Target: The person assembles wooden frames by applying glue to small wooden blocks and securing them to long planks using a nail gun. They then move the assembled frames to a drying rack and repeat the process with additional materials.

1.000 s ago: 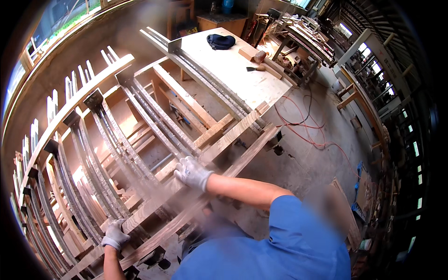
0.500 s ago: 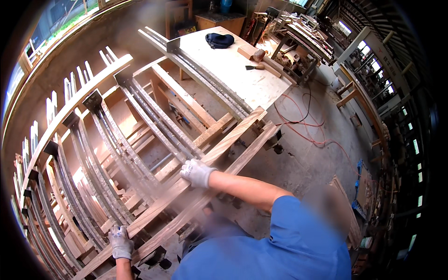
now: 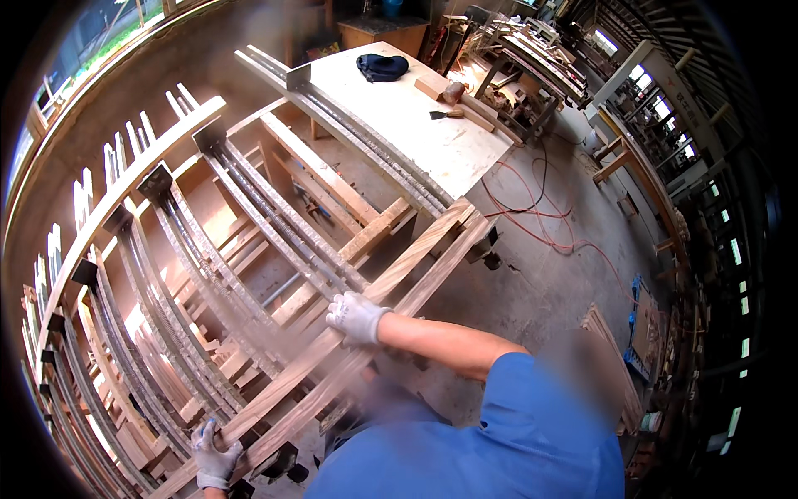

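Observation:
Two long pale wooden boards lie side by side across the near ends of the metal clamp bars. My right hand, in a whitish work glove, is closed over the far edge of the upper board, near its middle. Further down the same board, my left hand, gloved as well, grips it with the thumb set apart from the fingers. The lower board runs close alongside, nearer to me. At the right end the two boards lie against each other. Beneath my palms the fingertips are partly hidden.
A rack of paired metal clamp bars with dark end plates spreads to the left, with a long wooden rail behind. A white-topped table bears a dark cap, a brush and wood blocks. Red hose lies on the floor.
The upper board has shifted toward the lower one, and the gap at its right end has closed. My left hand's fingers have loosened and spread somewhat; the view has turned slightly.

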